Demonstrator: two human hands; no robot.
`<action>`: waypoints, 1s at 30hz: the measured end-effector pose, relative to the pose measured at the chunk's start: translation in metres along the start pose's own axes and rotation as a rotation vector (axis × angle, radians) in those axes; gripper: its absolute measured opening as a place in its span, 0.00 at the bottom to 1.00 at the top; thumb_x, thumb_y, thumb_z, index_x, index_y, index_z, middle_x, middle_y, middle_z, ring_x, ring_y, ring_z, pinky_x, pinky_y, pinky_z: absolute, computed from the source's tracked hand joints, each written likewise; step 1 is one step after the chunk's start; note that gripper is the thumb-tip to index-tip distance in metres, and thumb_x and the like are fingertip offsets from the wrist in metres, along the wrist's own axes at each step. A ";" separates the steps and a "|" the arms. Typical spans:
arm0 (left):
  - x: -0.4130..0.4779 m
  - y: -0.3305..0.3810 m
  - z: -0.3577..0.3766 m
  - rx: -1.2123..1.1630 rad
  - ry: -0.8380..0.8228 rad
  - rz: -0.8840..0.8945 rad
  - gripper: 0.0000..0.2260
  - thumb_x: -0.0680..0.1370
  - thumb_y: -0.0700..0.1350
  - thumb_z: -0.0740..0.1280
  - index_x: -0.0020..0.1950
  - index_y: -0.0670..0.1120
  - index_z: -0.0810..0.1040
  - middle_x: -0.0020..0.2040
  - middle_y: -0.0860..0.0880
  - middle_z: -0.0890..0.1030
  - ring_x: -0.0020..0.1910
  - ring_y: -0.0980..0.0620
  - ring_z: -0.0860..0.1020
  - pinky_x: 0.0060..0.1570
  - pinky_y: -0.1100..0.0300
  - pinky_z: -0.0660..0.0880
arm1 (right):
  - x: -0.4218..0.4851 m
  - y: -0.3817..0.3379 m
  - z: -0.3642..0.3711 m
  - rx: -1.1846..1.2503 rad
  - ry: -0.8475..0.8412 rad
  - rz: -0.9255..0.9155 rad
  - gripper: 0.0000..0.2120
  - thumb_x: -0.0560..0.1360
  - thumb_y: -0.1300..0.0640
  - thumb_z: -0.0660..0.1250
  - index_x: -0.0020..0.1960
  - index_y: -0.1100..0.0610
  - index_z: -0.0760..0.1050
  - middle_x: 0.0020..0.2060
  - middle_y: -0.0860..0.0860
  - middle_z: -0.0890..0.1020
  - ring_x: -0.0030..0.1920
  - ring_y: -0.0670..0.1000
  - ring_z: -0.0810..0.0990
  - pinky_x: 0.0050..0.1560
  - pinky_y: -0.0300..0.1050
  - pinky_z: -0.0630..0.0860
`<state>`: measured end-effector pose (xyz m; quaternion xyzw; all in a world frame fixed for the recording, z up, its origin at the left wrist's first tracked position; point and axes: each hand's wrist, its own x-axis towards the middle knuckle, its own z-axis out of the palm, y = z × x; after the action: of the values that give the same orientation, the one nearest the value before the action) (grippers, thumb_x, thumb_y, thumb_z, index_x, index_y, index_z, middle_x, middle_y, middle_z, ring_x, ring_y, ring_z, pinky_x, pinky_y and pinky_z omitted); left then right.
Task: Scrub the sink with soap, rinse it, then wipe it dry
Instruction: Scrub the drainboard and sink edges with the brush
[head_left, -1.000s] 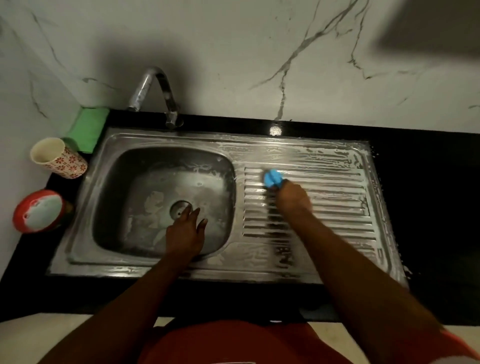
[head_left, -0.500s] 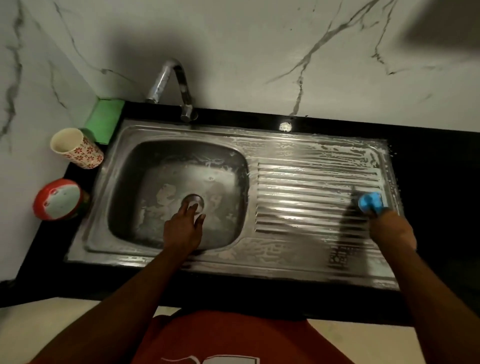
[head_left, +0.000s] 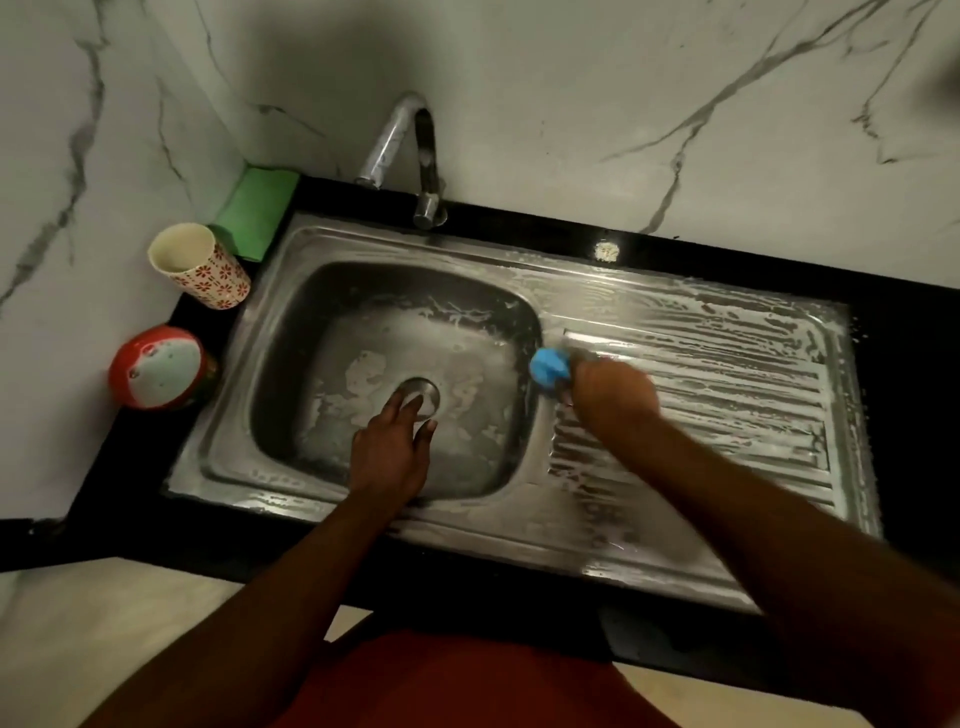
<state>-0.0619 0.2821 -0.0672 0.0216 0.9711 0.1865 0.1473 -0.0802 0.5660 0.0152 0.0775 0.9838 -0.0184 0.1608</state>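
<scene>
**Soaped sink, scrubber at the basin's right edge**

The steel sink (head_left: 332, 244) sat in a black counter (head_left: 909, 415), basin to the left and ribbed drainboard (head_left: 727, 395) to the right, both streaked with white suds. We found the right hand (head_left: 613, 395) clenched round a blue scrubber (head_left: 548, 366), which lay against the strip between basin and drainboard. The left hand (head_left: 387, 452) reached into the basin with fingers straight and loose, grasping nothing. Its fingertips were over the drain (head_left: 426, 392); we could not tell whether they touched it. A tap (head_left: 410, 150) rose behind the sink's far rim. Left of the sink we noted a green cloth (head_left: 257, 210) in the corner, a flowered cup (head_left: 200, 267) just beside it, and a red bowl (head_left: 158, 366) nearer us, against a marbled wall (head_left: 571, 104).
</scene>
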 end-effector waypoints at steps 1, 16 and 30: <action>-0.001 -0.003 0.000 0.004 -0.005 -0.008 0.22 0.86 0.58 0.58 0.79 0.54 0.70 0.83 0.50 0.63 0.71 0.41 0.75 0.66 0.42 0.71 | 0.034 0.003 -0.012 -0.021 0.038 0.036 0.13 0.81 0.48 0.59 0.61 0.51 0.76 0.53 0.55 0.84 0.53 0.59 0.83 0.52 0.50 0.77; 0.021 -0.025 -0.017 -0.032 0.030 0.036 0.22 0.86 0.56 0.60 0.79 0.53 0.70 0.84 0.51 0.61 0.72 0.41 0.74 0.67 0.40 0.71 | -0.103 -0.014 0.032 -0.063 -0.215 -0.242 0.15 0.81 0.43 0.55 0.64 0.45 0.71 0.50 0.51 0.82 0.50 0.55 0.83 0.48 0.48 0.75; 0.018 -0.022 -0.020 -0.049 -0.007 0.096 0.21 0.86 0.58 0.58 0.79 0.56 0.67 0.84 0.52 0.60 0.72 0.42 0.74 0.67 0.42 0.70 | -0.032 -0.027 0.026 0.025 -0.037 0.053 0.11 0.82 0.50 0.57 0.60 0.50 0.75 0.51 0.52 0.83 0.50 0.57 0.83 0.49 0.50 0.77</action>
<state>-0.0852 0.2561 -0.0626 0.0654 0.9636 0.2169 0.1420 -0.0464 0.5326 0.0009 0.1052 0.9779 -0.0281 0.1787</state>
